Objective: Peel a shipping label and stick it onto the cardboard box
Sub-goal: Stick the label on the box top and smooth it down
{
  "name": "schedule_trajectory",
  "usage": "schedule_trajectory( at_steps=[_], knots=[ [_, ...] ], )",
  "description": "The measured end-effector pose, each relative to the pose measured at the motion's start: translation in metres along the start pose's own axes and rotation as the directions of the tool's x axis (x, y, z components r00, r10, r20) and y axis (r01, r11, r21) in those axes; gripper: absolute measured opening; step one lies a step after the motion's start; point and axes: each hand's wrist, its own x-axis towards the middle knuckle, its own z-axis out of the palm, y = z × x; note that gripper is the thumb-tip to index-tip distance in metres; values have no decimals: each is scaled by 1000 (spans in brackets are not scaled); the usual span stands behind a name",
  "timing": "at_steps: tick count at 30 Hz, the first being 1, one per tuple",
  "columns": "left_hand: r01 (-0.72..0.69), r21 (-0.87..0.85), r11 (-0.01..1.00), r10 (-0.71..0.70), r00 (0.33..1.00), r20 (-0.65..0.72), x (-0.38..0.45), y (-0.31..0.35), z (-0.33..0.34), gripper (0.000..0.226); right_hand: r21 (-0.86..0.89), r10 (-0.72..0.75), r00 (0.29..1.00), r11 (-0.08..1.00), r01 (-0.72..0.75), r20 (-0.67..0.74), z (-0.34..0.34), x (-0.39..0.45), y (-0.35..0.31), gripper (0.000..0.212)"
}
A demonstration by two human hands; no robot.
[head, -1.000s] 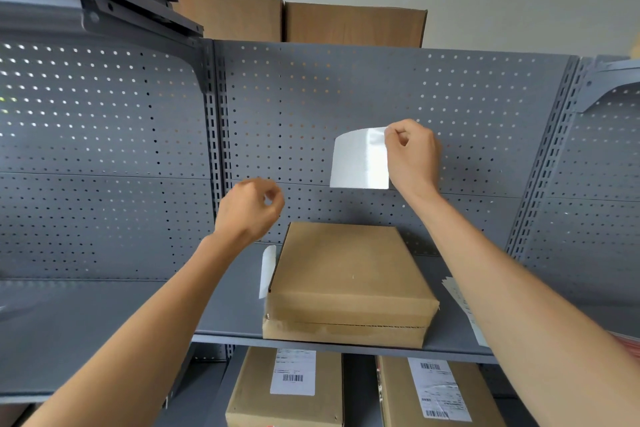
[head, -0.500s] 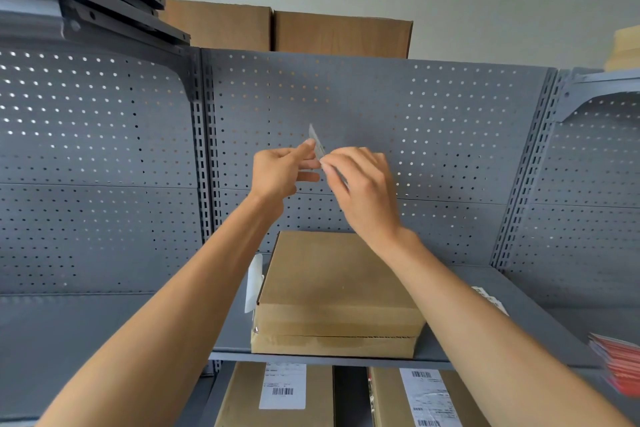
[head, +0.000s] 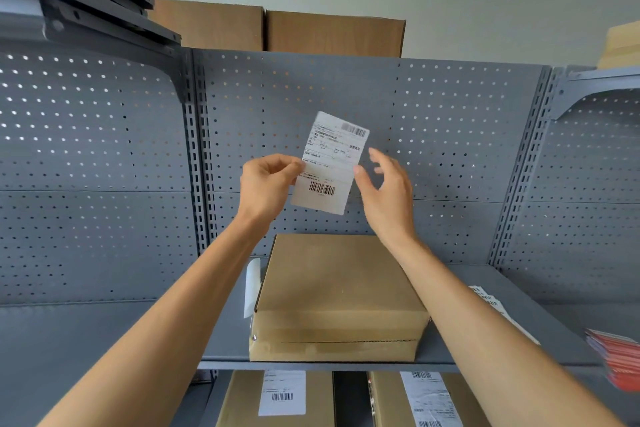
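A white shipping label [head: 330,163] with two barcodes hangs in the air in front of the pegboard, printed side toward me. My left hand [head: 268,184] pinches its left edge between thumb and fingers. My right hand [head: 386,189] is just to the right of the label with fingers spread, its thumb tip at the label's right edge. Below both hands a plain brown cardboard box [head: 337,291] lies flat on the grey shelf [head: 485,343], its top bare.
A white paper strip [head: 251,286] stands at the box's left side. More labels [head: 491,305] lie on the shelf to the right, and red items [head: 616,360] sit at the far right. Two labelled boxes [head: 277,399] rest on the shelf below. A perforated grey back panel [head: 450,149] rises behind.
The label passed from my right hand to my left and now faces me with its print. My right hand has let go and opened beside it. The view shifted slightly.
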Motion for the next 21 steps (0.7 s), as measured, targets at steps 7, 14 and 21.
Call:
schedule_trajectory(
  at_steps=[7,14,21],
  knots=[
    [58,-101,993,-58,998,7,-1,-5,0,19,298,286,954,907,-298,83,6,9,-3,22],
    [148,-37,988,-148,989,21,0,-16,-2,22,225,314,945,918,-327,94,3,15,-4,18],
    [194,128,973,-207,974,92,-3,-31,-1,20,45,295,948,952,-302,121,-8,7,-4,25]
  ],
)
